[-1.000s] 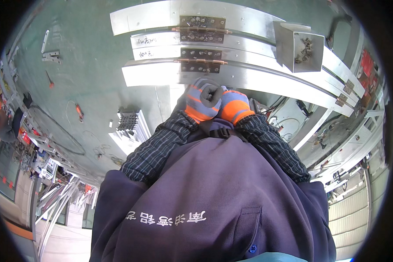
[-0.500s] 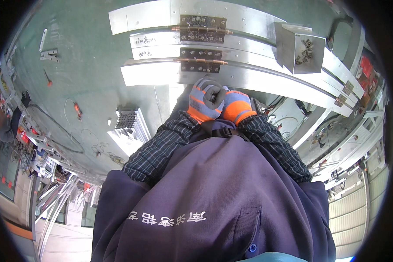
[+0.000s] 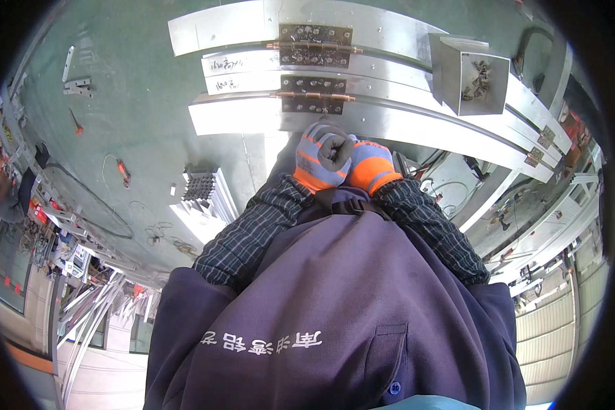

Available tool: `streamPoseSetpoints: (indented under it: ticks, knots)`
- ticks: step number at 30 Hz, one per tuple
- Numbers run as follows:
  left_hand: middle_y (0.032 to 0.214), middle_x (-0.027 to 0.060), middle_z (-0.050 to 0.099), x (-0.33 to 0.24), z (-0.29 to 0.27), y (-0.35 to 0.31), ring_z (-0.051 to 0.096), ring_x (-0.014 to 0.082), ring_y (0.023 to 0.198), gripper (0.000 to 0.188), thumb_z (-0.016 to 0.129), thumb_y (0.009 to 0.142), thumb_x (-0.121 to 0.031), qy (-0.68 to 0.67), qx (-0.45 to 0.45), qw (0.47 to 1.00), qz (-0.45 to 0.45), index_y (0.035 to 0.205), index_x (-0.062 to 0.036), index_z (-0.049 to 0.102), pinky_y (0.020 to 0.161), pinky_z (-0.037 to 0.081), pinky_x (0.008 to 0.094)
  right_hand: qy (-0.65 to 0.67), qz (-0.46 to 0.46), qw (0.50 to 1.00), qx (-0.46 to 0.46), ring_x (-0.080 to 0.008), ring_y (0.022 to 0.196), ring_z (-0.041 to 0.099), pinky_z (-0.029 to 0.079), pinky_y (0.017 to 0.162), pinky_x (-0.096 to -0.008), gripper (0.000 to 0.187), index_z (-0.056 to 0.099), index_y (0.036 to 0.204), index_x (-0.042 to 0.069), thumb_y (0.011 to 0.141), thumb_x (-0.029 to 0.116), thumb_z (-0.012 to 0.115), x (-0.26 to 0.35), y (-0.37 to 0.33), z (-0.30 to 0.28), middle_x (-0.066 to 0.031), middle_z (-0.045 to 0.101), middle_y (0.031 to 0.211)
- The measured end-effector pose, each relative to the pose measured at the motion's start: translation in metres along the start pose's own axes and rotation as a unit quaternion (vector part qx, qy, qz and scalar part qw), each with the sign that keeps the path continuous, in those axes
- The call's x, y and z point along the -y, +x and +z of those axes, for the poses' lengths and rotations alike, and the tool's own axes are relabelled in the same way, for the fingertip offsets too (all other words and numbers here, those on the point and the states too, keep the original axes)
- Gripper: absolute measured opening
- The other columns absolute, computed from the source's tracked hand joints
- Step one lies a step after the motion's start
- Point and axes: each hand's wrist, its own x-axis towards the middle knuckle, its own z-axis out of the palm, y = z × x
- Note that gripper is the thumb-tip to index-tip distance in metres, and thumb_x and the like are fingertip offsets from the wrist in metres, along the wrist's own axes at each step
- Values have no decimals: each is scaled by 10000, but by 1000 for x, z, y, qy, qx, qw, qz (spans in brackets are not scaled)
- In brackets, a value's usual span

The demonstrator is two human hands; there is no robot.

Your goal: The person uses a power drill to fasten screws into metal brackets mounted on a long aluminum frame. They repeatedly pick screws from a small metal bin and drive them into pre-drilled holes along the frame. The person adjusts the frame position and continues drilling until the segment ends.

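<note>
The left hand (image 3: 322, 157) and right hand (image 3: 372, 164), both gloved, meet in front of the person's waist, just beyond the buckle (image 3: 350, 206). The left's fingers curl into a loose ring; the right's are mostly hidden behind it, so how far they open, and whether either hand has hold of anything, I cannot tell. Nearest to them is the near bar (image 3: 403, 128), lying crosswise just past the knuckles. The near hinge (image 3: 313, 95) sits on it, and the far hinge (image 3: 314, 46) lies beyond. To the right, an open box (image 3: 449, 78) holds small metal parts (image 3: 478, 78).
</note>
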Motion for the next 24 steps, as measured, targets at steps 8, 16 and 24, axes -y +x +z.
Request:
streamPoseSetpoints:
  ticks: [8, 16, 24]
  knots:
    - [825, 103, 659, 0, 4, 2, 636, 341, 813, 166, 759, 817, -57, -5, -18, 1000, 3, 793, -76, 595, 751, 502, 445, -5, -7, 1000, -11, -398, 1000, 725, 589, 863, -457, 340, 751, 1007, 71, 745, 286, 780, -1, 1, 0, -204, 754, 1018]
    - [948, 131, 681, 0, -1, 1, 662, 343, 903, 167, 767, 853, -17, 13, 21, 1000, 14, 911, -50, 613, 788, 543, 428, -5, -11, 1000, 3, -398, 998, 724, 590, 863, -454, 353, 751, 1023, 79, 737, 283, 782, -1, 0, -4, -202, 753, 1022]
    - [813, 93, 649, -2, 3, 3, 630, 328, 809, 184, 766, 817, -57, -3, -9, 1000, -5, 785, -89, 588, 748, 497, 442, -7, -10, 1000, -3, -398, 1018, 719, 585, 876, -456, 399, 736, 1056, 81, 738, 318, 791, -3, 2, 0, -197, 752, 1043]
